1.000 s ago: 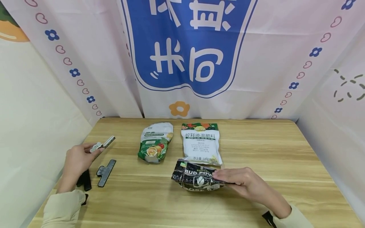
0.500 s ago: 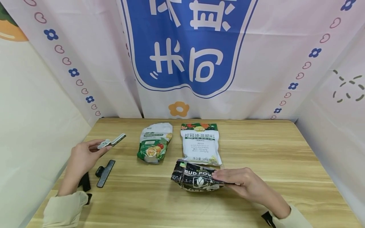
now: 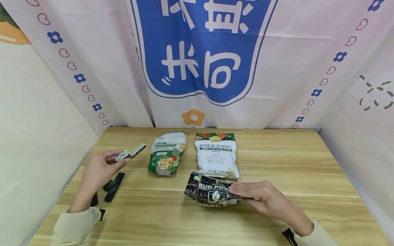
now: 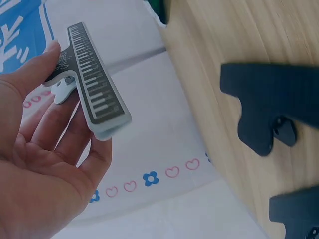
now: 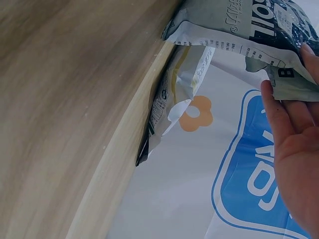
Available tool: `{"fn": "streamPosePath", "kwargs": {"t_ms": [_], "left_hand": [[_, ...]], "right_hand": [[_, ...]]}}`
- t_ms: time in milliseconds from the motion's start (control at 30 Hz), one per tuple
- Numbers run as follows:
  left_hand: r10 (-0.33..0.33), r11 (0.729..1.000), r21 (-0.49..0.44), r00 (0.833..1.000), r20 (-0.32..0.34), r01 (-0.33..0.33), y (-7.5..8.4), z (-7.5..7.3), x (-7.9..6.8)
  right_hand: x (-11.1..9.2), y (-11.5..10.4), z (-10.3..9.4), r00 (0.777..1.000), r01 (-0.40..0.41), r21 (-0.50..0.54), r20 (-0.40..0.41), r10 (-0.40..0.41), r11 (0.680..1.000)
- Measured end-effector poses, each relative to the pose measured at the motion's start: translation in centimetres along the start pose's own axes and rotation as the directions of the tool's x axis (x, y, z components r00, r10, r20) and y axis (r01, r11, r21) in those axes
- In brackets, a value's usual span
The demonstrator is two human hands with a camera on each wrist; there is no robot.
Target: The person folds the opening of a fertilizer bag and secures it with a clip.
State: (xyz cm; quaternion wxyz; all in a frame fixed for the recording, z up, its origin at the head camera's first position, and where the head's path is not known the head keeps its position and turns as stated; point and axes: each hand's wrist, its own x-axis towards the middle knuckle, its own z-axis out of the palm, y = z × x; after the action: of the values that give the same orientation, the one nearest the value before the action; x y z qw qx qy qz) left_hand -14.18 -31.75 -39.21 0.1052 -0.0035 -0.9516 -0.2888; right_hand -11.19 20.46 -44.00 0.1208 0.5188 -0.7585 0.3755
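In the head view, my left hand (image 3: pixel 101 167) pinches a bag clip (image 4: pixel 97 74) by its handles, thumb on one side and fingers on the other. The clip has a white bar with a black-and-white piano-key pattern and is held above the table's left side. My right hand (image 3: pixel 267 198) grips the folded top edge of a black bag (image 3: pixel 206 191) lettered "BUD POW…", thumb beneath and fingers on top. That bag stands low on the table, front centre. Its grey printed back (image 5: pixel 214 22) shows in the right wrist view.
A black clip (image 3: pixel 114 187) lies below my left hand, with another black clip (image 4: pixel 299 214) beside it. Farther back lie a green-and-white pouch (image 3: pixel 167 153) with fruit pictures and a white fertilizer bag (image 3: pixel 217 155), close behind the black bag. A printed curtain (image 3: pixel 277 68) hangs behind the table.
My left hand has moved right with the piano-key clip, toward the green-and-white pouch. The right hand and the black bag have stayed in place.
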Motion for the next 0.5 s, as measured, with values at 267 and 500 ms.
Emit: {"fn": "streamPosePath", "kwargs": {"t_ms": [267, 500], "left_hand": [[0.052, 0.999, -0.004, 0.998, -0.026, -0.052, 1.5, 0.5, -0.2], [0.077, 0.997, -0.028, 0.997, -0.026, -0.078, 3.0, 0.7, -0.5]], "right_hand": [[0.0, 0.0, 0.0, 1.0, 0.0, 0.002, 0.0, 0.0, 1.0], [0.1, 0.0, 0.0, 1.0, -0.003, -0.002, -0.005, 0.003, 1.0]]}}
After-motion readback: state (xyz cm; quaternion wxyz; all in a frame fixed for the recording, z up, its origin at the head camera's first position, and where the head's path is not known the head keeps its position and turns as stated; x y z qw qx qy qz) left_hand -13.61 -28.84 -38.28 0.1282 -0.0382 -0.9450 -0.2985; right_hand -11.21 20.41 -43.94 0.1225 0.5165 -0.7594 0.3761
